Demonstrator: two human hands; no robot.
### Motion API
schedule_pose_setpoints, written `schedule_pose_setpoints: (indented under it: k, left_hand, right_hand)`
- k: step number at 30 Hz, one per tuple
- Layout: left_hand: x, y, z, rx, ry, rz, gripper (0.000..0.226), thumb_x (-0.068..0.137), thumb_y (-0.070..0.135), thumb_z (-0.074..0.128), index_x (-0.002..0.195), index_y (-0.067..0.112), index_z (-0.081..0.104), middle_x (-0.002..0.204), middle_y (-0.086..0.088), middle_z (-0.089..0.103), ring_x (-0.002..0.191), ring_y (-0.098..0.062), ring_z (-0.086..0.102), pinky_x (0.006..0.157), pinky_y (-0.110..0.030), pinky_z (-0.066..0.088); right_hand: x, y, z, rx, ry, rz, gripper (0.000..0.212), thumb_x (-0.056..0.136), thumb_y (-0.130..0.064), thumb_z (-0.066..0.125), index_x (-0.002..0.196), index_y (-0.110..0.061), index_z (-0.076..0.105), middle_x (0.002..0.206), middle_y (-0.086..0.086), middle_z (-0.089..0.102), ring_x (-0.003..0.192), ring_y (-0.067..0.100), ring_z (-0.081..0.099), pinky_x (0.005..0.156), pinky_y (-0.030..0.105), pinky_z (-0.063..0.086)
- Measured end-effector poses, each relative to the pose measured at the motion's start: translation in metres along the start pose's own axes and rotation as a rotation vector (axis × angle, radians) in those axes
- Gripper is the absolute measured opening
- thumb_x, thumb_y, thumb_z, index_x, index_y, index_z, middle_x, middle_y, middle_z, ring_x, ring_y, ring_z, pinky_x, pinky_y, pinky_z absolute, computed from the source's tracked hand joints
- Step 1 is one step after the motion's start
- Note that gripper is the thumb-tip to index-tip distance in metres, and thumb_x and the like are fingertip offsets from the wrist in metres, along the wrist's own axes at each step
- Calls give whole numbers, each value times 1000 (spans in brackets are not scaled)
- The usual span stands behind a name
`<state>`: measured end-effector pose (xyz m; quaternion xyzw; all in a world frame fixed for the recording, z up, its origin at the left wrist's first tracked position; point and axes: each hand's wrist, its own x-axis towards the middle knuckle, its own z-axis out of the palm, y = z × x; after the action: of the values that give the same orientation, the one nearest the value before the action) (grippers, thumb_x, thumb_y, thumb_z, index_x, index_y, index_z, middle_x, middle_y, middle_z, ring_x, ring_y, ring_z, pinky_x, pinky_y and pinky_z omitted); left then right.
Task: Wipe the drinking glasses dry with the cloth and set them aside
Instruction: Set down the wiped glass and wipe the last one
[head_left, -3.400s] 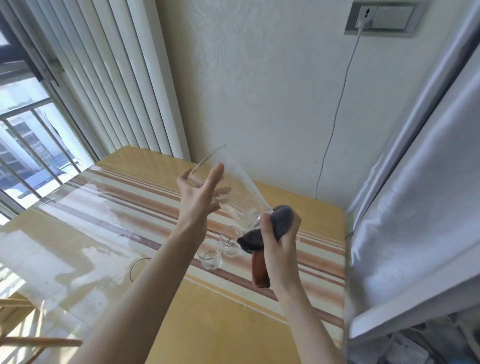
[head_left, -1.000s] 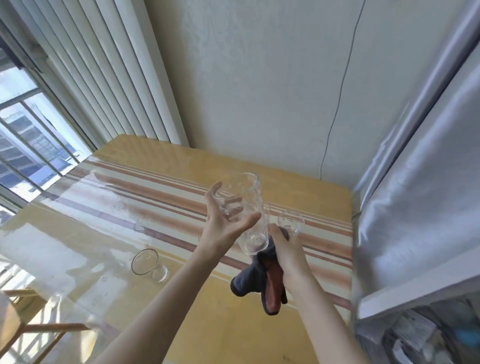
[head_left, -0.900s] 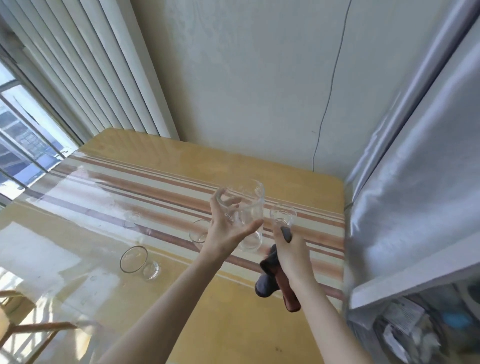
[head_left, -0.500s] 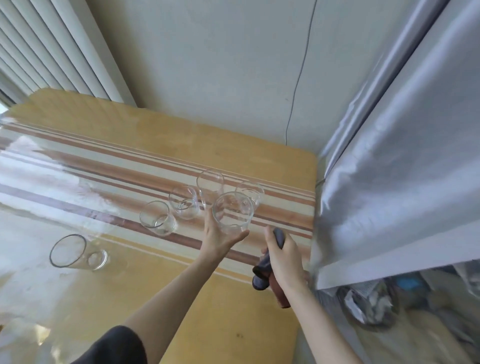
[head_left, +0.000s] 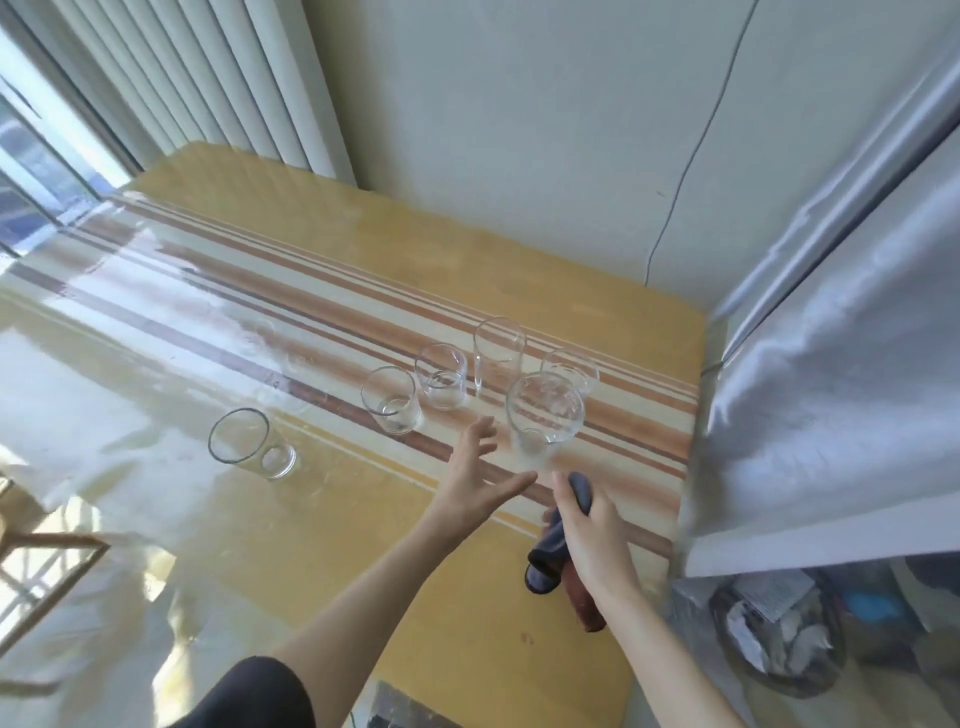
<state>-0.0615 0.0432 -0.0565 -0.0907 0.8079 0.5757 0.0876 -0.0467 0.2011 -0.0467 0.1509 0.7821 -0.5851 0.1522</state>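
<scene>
**Wiped glass set down, left hand pulling clear**

Half a second ago the left hand (head_left: 475, 480) gripped the glass just above the table; now that glass (head_left: 544, 415) stands upright on the striped runner (head_left: 332, 317) and the hand has let go, its fingers spread wide and empty just to the near left of the glass. The right hand (head_left: 592, 525) keeps its place, near and slightly right of the glass, fingers curled round the cloth (head_left: 553, 540), which hangs dark grey with a rust-brown part below the fist.

The freshly placed glass joins a cluster: a tall glass (head_left: 498, 358) behind it, a short one (head_left: 570, 370) to the far right, and two tumblers (head_left: 441, 376) and (head_left: 390, 397) to its left. All five stand with mouths up.

The next move likely turns on the lone glass (head_left: 249, 444), well apart to the left. It lies on its side, its long axis running roughly left to right, with the open mouth pointing left and toward the viewer and the base toward the cluster. The left hand is clearly nearer to it and free, while the right is occupied with the cloth. Reaching leftward across bare tabletop (head_left: 291, 545), the left hand would meet the base end first. A faint, blurred shape further back on the runner could be another glass; I cannot tell.
</scene>
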Motion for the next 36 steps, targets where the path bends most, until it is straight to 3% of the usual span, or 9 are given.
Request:
schedule_pose_setpoints:
  k: [4,7,9,13,19,23,27,32,36]
  left_hand:
    - [-44,-14,-76,180,268,153,26,87,26,67,109,28,54,110,11,56,93,4,61,79,-21,49]
    - [-55,-35,-143,294,569,101,36,84,17,70,117,16,54,114,5,46,96,2,53,82,-29,49]
    - [-52,-51,-180,322,671,-3,56,79,17,75,128,13,48,127,-5,39,114,-16,46,98,-34,42]
    - [-34,-83,-220,344,529,-247,101,70,32,83,148,20,21,150,-16,18,141,-28,19,112,-44,27]
    - [-11,-110,-233,336,420,-346,89,73,35,76,144,17,25,136,-6,47,115,-24,53,82,-39,50]
    - [-11,-106,-242,221,420,-282,62,70,32,81,119,17,46,117,-1,56,97,-19,61,76,-33,49]
    - [-14,-68,-262,-55,164,-172,67,71,39,82,124,22,44,111,5,60,83,-2,67,69,-18,52]
    - [-14,6,-254,-107,-14,12,66,75,32,77,124,14,37,109,3,62,90,-4,66,76,-18,55]
    - [-21,58,-236,-221,3,92,62,67,42,73,115,15,44,107,-1,65,89,-2,68,71,-16,54]
  right_hand:
    - [-14,0,47,-21,-125,-27,39,93,-47,52,85,-10,60,55,-6,69,51,4,65,50,8,43]
    - [-19,-7,92,-32,-228,-38,42,93,-47,52,83,-6,58,50,-3,67,46,6,63,46,5,41]
    - [-21,-14,118,-22,-265,-52,41,92,-48,52,84,-9,58,53,0,67,48,7,64,48,6,42]
    - [-20,-22,157,-52,-261,-73,40,91,-52,50,82,-14,59,61,-1,68,52,4,65,49,4,41]
    - [-16,-28,181,-64,-225,-53,42,92,-50,50,84,-9,57,55,-11,69,47,4,65,46,4,41]
    - [-20,-42,186,-11,-193,-45,47,90,-57,46,87,-11,59,62,-6,71,63,3,68,62,18,44]
    - [-29,-74,187,113,-133,-130,36,95,-52,37,86,-23,57,70,-17,71,73,-1,67,72,26,42]
    - [-46,-132,185,260,-154,-332,25,99,-43,29,109,-35,50,75,-31,70,68,-14,64,61,1,46]
    - [-58,-175,171,310,-206,-519,49,87,-71,32,130,-47,34,128,-25,48,120,-10,47,99,15,39]
